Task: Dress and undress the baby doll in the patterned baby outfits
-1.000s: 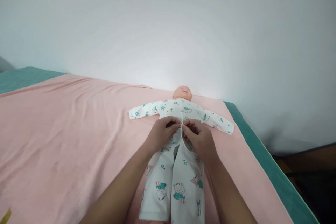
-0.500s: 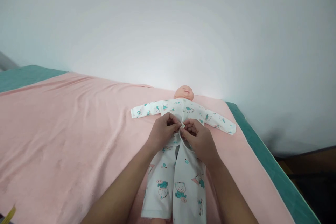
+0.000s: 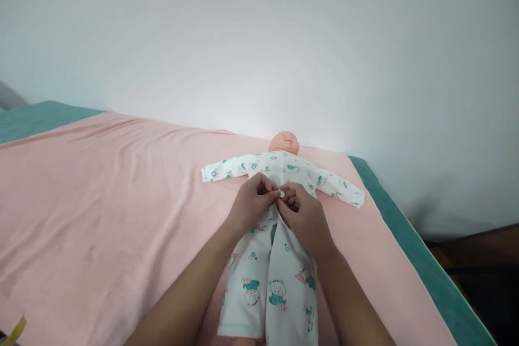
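A baby doll [image 3: 284, 142] lies on its back, head toward the wall, dressed in a white printed outfit [image 3: 248, 281] with both sleeves spread. Over the front of the outfit, my left hand [image 3: 252, 203] pinches the cloth edge at the middle. My right hand [image 3: 302, 213] meets it there, thumb and fingers pinching the other side of the front. A small pale button [image 3: 282, 194] shows between the fingertips of both hands. Whether the button is through its hole cannot be told. My hands hide part of the doll's belly.
The doll rests on a pink blanket [image 3: 101, 216] over a green surface [image 3: 421, 259]. A pale wall [image 3: 259, 38] stands behind. Something yellow [image 3: 16, 331] shows at the lower left corner, and dark brown furniture [image 3: 482, 248] at the right.
The button now shows more face-on between my fingertips. My right hand has shifted slightly left, and the right trouser leg's cloth has moved a little with it.
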Demonstrator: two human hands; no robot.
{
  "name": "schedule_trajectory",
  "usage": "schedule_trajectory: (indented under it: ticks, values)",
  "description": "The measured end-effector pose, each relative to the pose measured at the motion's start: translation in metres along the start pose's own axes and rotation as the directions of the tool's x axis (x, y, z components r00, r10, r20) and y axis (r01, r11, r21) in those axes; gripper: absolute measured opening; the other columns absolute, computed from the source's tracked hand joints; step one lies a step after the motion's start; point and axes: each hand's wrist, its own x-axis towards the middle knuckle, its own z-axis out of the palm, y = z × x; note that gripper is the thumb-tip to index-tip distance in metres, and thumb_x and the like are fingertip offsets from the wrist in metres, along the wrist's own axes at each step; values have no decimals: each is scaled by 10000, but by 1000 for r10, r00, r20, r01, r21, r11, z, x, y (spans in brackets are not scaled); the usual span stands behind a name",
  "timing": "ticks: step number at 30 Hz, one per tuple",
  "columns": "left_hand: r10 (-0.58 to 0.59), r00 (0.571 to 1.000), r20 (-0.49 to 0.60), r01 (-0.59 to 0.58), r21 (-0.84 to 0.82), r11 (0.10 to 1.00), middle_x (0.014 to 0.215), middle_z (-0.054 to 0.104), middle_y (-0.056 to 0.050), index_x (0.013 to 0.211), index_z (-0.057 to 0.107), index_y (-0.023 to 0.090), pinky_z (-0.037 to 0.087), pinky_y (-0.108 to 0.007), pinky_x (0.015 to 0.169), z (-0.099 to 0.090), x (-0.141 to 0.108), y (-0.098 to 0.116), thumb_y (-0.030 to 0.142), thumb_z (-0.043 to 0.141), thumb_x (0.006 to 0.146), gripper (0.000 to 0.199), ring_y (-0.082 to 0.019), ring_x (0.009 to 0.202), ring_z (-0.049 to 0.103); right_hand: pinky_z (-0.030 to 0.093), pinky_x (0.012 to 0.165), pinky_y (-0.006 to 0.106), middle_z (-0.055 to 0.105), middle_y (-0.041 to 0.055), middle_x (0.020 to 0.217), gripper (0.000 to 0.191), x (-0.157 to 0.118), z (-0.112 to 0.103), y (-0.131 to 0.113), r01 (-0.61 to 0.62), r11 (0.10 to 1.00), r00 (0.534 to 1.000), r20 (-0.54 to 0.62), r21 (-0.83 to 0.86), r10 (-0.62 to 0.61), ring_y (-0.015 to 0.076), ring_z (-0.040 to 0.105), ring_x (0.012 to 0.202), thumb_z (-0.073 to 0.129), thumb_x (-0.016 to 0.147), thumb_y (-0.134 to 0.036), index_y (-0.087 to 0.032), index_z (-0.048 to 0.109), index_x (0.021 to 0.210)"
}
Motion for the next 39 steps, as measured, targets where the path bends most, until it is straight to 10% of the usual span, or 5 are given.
schedule_trajectory:
  ticks: [12, 23, 30, 39]
  values:
    - [60, 998, 7, -59, 328, 943, 749, 623, 15, 792, 573, 190, 423, -249, 635, -6, 1, 2, 241, 637, 777, 84, -121, 688, 548, 498, 638, 281, 654, 13, 730, 170, -1, -2, 4, -66, 987, 998, -1, 148, 67, 158, 620, 654, 581, 873, -351, -208, 598, 963]
    - [337, 941, 24, -295, 544, 786, 792, 587, 4, 795, 573, 195, 412, -262, 690, -8, -5, -7, 171, 567, 829, 42, -133, 736, 515, 499, 644, 293, 652, 15, 770, 136, -7, -3, 14, 19, 998, 929, -370, 54, 2, 156, 602, 665, 565, 870, -324, -209, 618, 919]
    - [365, 917, 163, -392, 538, 746, 881, 638, -36, 873, 632, 206, 442, -317, 804, -14, -45, -11, 208, 569, 867, 63, -175, 876, 550, 509, 787, 346, 682, 43, 860, 130, -49, 0, 5, 231, 971, 965, -118, -53, -236, 193, 628, 841, 545, 899, -247, -233, 674, 889]
    - [362, 901, 237, -429, 598, 677, 1006, 642, -60, 1019, 636, 224, 465, -388, 856, -18, -62, -15, 132, 559, 803, 247, -216, 952, 556, 501, 896, 440, 680, 81, 1037, 155, -69, -3, 11, 314, 946, 925, -198, -75, -323, 234, 596, 1038, 541, 874, -170, -239, 666, 937]
